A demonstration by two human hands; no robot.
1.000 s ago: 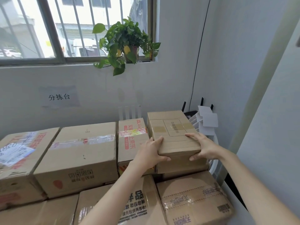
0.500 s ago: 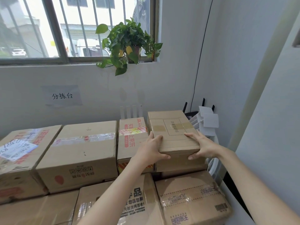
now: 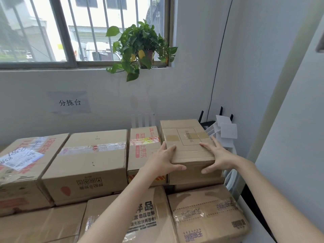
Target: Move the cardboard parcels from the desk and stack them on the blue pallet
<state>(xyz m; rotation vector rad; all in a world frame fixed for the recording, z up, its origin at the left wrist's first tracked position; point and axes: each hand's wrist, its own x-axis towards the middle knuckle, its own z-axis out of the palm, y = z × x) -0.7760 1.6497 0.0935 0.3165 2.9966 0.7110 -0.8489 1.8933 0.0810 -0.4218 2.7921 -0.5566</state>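
- The stack (image 3: 87, 160) of boxes spreads left of the parcel and in front of it. It hides the desk completely. The pallet is not in view, so you will likely have to turn away from here to reach it.
- The parcel (image 3: 185, 137) is your load for this trip. It sits on another box in the back right corner, higher than its neighbours. Nothing lies on it, which makes it a sensible 1st pick.
- The red-print box (image 3: 143, 151) stands just left of the parcel, close against its side. A straight lift looks safer than a sideways drag.
- The plant (image 3: 140, 48) hangs from the sill well above the parcel, apart from it.
- Your left hand (image 3: 161, 163) clamps the parcel's near left corner, fingers on top and thumb on the front face.
- Your right hand (image 3: 219, 158) does the same at the near right corner. Gripping 2 corners should keep the parcel level. I cannot tell whether it has left the box beneath.
- The slips (image 3: 226, 128) of paper stand just right of the parcel, near your right fingers, and you could brush them as you lift.
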